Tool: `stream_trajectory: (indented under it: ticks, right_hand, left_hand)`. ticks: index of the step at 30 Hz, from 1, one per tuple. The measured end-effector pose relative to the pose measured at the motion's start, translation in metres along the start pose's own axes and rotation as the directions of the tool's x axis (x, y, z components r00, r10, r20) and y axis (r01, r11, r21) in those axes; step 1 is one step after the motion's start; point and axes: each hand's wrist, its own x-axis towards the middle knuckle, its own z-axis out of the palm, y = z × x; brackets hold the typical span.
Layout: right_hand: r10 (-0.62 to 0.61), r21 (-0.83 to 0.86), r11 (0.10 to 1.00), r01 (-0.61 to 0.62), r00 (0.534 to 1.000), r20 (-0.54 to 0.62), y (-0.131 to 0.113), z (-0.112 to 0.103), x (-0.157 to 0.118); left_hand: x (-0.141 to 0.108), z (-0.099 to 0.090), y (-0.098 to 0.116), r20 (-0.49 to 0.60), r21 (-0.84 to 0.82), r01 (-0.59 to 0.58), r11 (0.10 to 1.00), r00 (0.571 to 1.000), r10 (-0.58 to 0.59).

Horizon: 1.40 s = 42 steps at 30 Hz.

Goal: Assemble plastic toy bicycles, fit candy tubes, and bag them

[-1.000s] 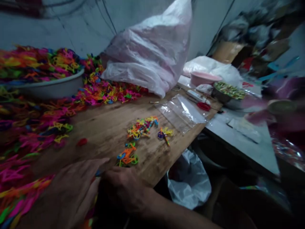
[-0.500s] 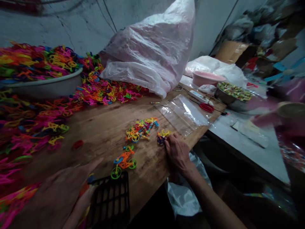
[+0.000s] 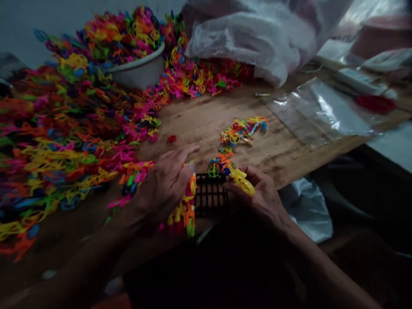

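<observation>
My right hand (image 3: 265, 193) pinches a yellow toy bicycle (image 3: 243, 182) at the right side of a black grid rack (image 3: 210, 195). My left hand (image 3: 165, 182) lies over the rack's left end with its fingers stretched out, beside a row of coloured plastic pieces (image 3: 188, 206) set in it. Whether the thumb touches any of them, I cannot tell. Just beyond the rack is an orange toy bicycle (image 3: 225, 155) with green wheels, partly behind the yellow one. Farther back on the wooden table lies a small cluster of coloured toy bicycles (image 3: 240, 132).
A big heap of plastic bicycle parts (image 3: 80, 133) covers the left side, around a heaped grey basin (image 3: 138, 71). A large plastic sack (image 3: 244, 38) stands at the back. Clear plastic bags (image 3: 309, 113) and red-handled scissors (image 3: 375, 104) lie to the right. A small red piece (image 3: 171, 139) is on the wood.
My view has swung left. My right hand has lifted the yellow toy bicycle off the table and brought it to the rack. My left hand has come to the rack's left end.
</observation>
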Motion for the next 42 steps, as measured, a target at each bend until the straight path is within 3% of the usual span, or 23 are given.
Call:
stream_trajectory:
  ticks: [2, 5, 9, 13, 18, 22, 25, 28, 31, 34, 38, 42]
  right_hand:
    - [-0.061, -0.117, 0.991, 0.068, 0.996, 0.066, -0.004, 0.009, -0.011]
    - [-0.229, -0.345, 0.900, 0.267, 0.962, 0.146, -0.007, 0.016, -0.025]
    - [-0.292, -0.357, 0.856, 0.374, 0.919, 0.263, -0.002, 0.021, -0.038]
    - [-0.427, -0.400, 0.781, 0.480, 0.877, 0.219, 0.012, 0.031, -0.039]
    - [-0.413, -0.425, 0.775, 0.468, 0.884, 0.219, 0.027, 0.044, -0.038]
    - [-0.480, -0.418, 0.731, 0.539, 0.842, 0.247, 0.030, 0.047, -0.041]
    - [-0.487, -0.430, 0.717, 0.548, 0.836, 0.252, 0.026, 0.048, -0.042]
    - [-0.484, -0.456, 0.709, 0.538, 0.841, 0.240, 0.025, 0.052, -0.045]
    - [-0.497, -0.493, 0.693, 0.526, 0.844, 0.202, 0.030, 0.055, -0.048]
    - [-0.539, -0.514, 0.671, 0.534, 0.828, 0.156, 0.036, 0.058, -0.051]
    - [-0.537, -0.580, 0.623, 0.525, 0.826, 0.171, 0.034, 0.062, -0.050]
    - [-0.455, -0.561, 0.673, 0.481, 0.868, 0.199, 0.027, 0.065, -0.049]
  left_hand:
    - [0.000, 0.002, 0.000, -0.018, 0.030, -0.015, 0.999, 1.000, 0.015]
    - [0.000, 0.005, -0.001, 0.017, 0.113, -0.034, 0.993, 0.999, 0.032]
    - [0.001, 0.007, -0.001, 0.040, 0.163, -0.057, 0.985, 0.998, 0.052]
    - [0.001, 0.007, -0.001, 0.019, 0.152, -0.076, 0.985, 0.997, 0.074]
    - [0.001, 0.007, 0.000, 0.028, 0.144, -0.047, 0.988, 0.999, 0.043]
    - [0.001, 0.007, -0.001, 0.044, 0.135, -0.037, 0.990, 0.999, 0.031]
    - [0.000, 0.005, -0.002, 0.013, 0.083, -0.024, 0.996, 1.000, 0.023]
    - [-0.004, -0.001, 0.004, -0.027, 0.030, -0.095, 0.995, 0.995, 0.096]
    - [-0.012, -0.008, 0.017, 0.112, 0.068, -0.270, 0.960, 0.959, 0.262]
    - [-0.020, -0.012, 0.026, 0.280, 0.073, -0.336, 0.939, 0.911, 0.304]
    - [-0.027, -0.010, 0.024, 0.201, 0.082, -0.273, 0.959, 0.947, 0.252]
    - [-0.027, -0.003, 0.017, 0.099, 0.079, -0.207, 0.975, 0.975, 0.199]
